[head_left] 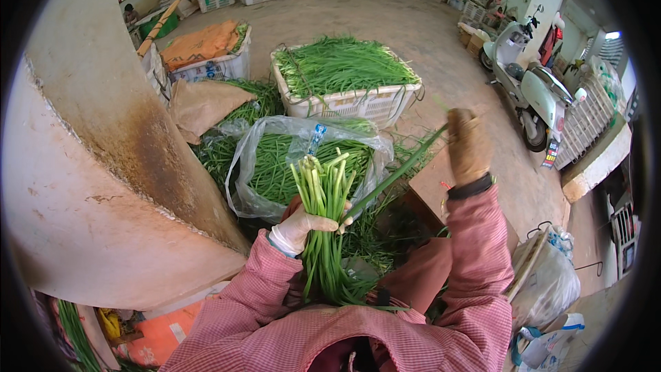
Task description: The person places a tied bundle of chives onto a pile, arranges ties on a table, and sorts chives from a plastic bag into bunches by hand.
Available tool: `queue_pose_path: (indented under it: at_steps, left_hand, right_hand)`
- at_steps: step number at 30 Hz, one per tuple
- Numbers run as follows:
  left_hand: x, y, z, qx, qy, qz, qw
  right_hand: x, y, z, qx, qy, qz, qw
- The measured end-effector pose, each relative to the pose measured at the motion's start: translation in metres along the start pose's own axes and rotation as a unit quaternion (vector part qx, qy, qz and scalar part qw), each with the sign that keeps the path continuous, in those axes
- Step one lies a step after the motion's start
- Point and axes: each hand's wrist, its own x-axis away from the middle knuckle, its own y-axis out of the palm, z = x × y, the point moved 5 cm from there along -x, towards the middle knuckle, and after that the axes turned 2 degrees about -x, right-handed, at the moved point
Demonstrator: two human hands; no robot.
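Before my chest, my left hand (304,227), in a whitish glove, is closed round the middle of a bunch of green garlic shoots or chives (323,191), pale stem ends up and green leaves hanging down. Out to the right, my right hand (466,142), in a brown glove and slightly blurred, grips the far end of a long flat green strip (397,173), which runs taut down to the bunch at my left fingers. Behind the bunch, a clear plastic bag (248,150) lies spread round more green stalks (276,165).
A white plastic crate (351,106) heaped with greens stands ahead. An orange-covered crate (222,67) is beyond it to the left. A wall or pillar (170,165) rises close on my left. A brown board (439,181) lies at right; a scooter (537,82) stands farther off. People sit by distant crates.
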Motion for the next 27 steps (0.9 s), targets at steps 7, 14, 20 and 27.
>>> queue_pose_path:
  at_steps: [7, 14, 20, 27]
  left_hand:
    - [-0.026, 0.036, -0.005, -0.064, -0.047, -0.106, 0.991]
    - [-0.044, 0.066, -0.018, -0.118, -0.086, -0.203, 0.968]
    - [-0.059, 0.087, 0.001, -0.097, -0.033, -0.176, 0.979]
    - [-0.09, 0.078, 0.065, -0.092, 0.077, -0.024, 0.992]
  right_hand:
    - [0.007, 0.038, 0.111, 0.02, 0.055, -0.155, 0.986]
    - [0.035, 0.053, -0.087, -0.431, -0.175, -0.444, 0.766]
    - [0.047, 0.055, -0.08, -0.533, -0.039, -0.449, 0.716]
    - [0.069, 0.056, -0.037, -0.739, 0.138, -0.246, 0.611]
